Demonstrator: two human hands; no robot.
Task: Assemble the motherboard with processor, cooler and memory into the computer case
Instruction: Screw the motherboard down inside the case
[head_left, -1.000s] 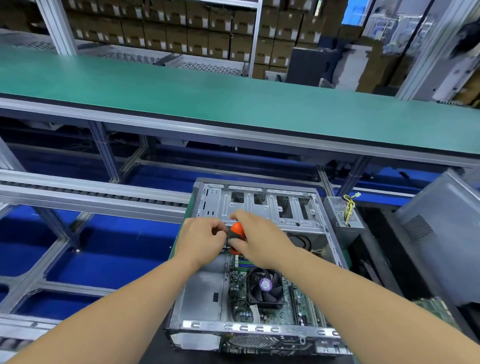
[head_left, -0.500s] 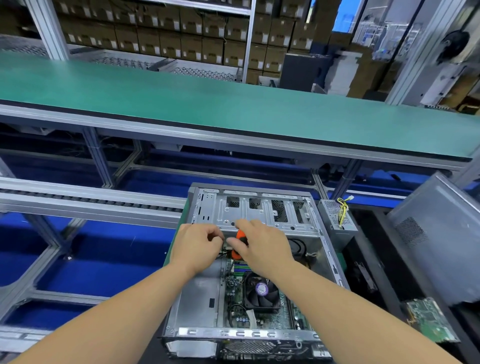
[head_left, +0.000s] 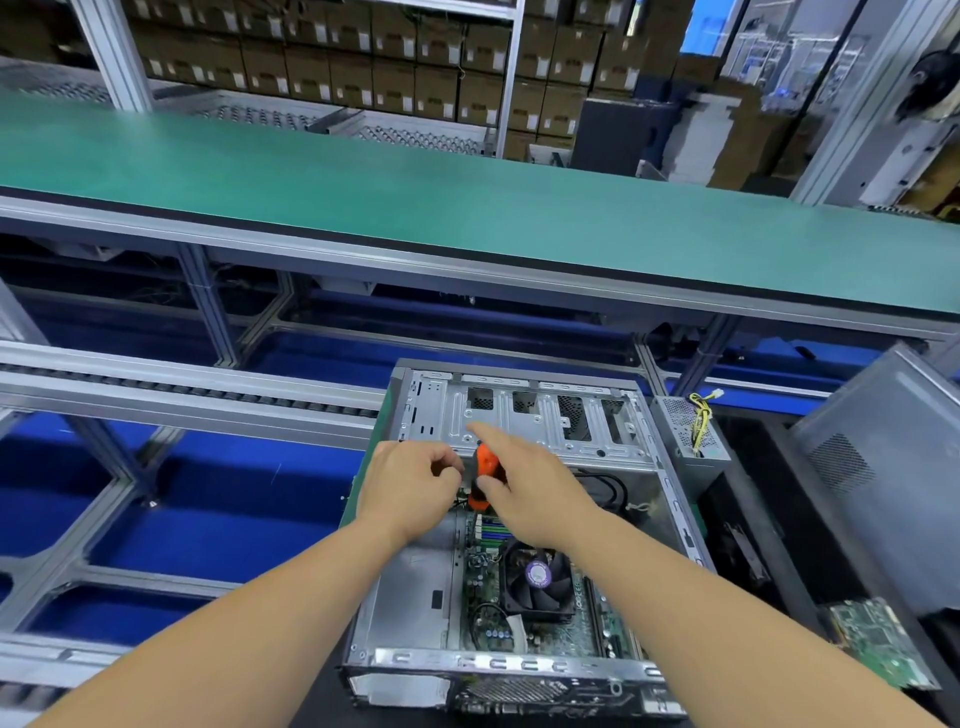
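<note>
Our right hand holds an orange screwdriver upright over the far end of the motherboard, thumb against the handle and forefinger stretched out toward the drive bays. Our left hand sits just beside it on the left, fingers curled in close to the tool's shaft; whether they pinch the shaft or something small we cannot tell, as the fingertips are hidden.

Below the hands, the motherboard lies inside the open computer case, which rests on its side with its rear panel nearest us. The cooler, a black fan with a purple sticker at its hub, sits on the board near our right wrist. Green memory sticks show just under the right hand.

To the right of the case stands a grey power supply with yellow wires. Further right leans a grey side panel, and a loose green circuit board lies near us. Beyond the case runs a green conveyor belt, with stacked cardboard boxes on far shelves.
</note>
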